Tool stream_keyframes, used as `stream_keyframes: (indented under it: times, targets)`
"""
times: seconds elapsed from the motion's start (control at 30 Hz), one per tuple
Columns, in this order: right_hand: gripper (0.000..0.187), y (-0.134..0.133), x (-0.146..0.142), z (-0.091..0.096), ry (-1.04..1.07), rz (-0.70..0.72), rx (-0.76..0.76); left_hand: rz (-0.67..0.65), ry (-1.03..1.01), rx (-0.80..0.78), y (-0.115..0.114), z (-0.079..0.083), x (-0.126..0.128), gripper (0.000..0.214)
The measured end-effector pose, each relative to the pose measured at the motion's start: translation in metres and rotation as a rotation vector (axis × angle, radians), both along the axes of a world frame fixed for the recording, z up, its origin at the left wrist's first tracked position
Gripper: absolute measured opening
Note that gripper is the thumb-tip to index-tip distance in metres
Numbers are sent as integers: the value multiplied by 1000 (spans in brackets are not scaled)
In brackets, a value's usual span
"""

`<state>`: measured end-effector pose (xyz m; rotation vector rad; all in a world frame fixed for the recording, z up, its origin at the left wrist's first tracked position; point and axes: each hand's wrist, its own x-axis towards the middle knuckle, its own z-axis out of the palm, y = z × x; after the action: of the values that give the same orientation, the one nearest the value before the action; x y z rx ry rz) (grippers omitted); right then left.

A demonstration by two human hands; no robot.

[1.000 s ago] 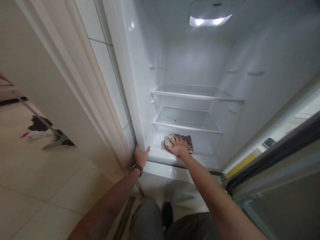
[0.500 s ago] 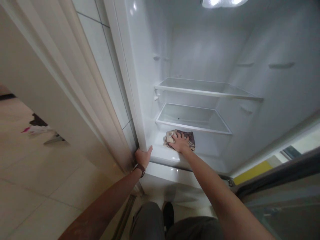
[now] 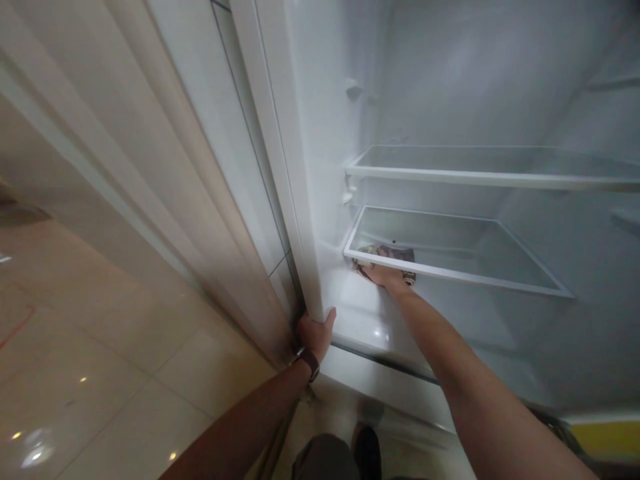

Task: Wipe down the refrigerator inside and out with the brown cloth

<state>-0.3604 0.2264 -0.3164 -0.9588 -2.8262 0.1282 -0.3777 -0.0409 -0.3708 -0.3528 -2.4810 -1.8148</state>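
Observation:
My right hand reaches into an open refrigerator and presses on a patterned brown and beige cloth on its floor. The cloth lies partly beneath the lower glass shelf, and I see some of it through the glass. The shelf's white front rim passes over my fingers, so they show only in part. With a watch on the wrist, my left hand grips the front edge of the refrigerator's left side wall. Its thumb rests on the inner side while the fingers wrap around the outside, mostly hidden.
A second glass shelf spans the refrigerator above the lower one. To the left stand a pale door frame and a shiny tiled floor. My shoe is close below the refrigerator's front edge.
My right hand has pushed the cloth deeper and leftward, under the lower shelf's front rim. The view has moved closer and turned left. My left hand keeps its hold on the wall's edge.

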Motion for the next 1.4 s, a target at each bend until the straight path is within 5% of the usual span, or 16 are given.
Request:
stream_keyframes:
  times: [0.23, 0.43, 0.73, 0.97, 1.17, 1.4]
  targets:
    - [68, 11, -25, -11, -32, -107, -86, -3, -26, -9, 0, -2, -1, 35]
    - [77, -25, -14, 1, -116, -36, -157, -29, -15, -43, 2, -11, -7, 40]
    - [80, -114, 36, 12, -292, 68, -294, -20, 70, -60, 5, -15, -14, 48]
    - [84, -147, 97, 19, -267, 234, -282, 11, 110, -95, 7, -12, -17, 54]
    - [87, -121, 164, 21, -293, 160, -292, 17, 87, -136, 6, -6, -16, 55]
    - [80, -55, 254, 26, -367, -231, -337, 19, 96, -150, 6, -3, -13, 55]
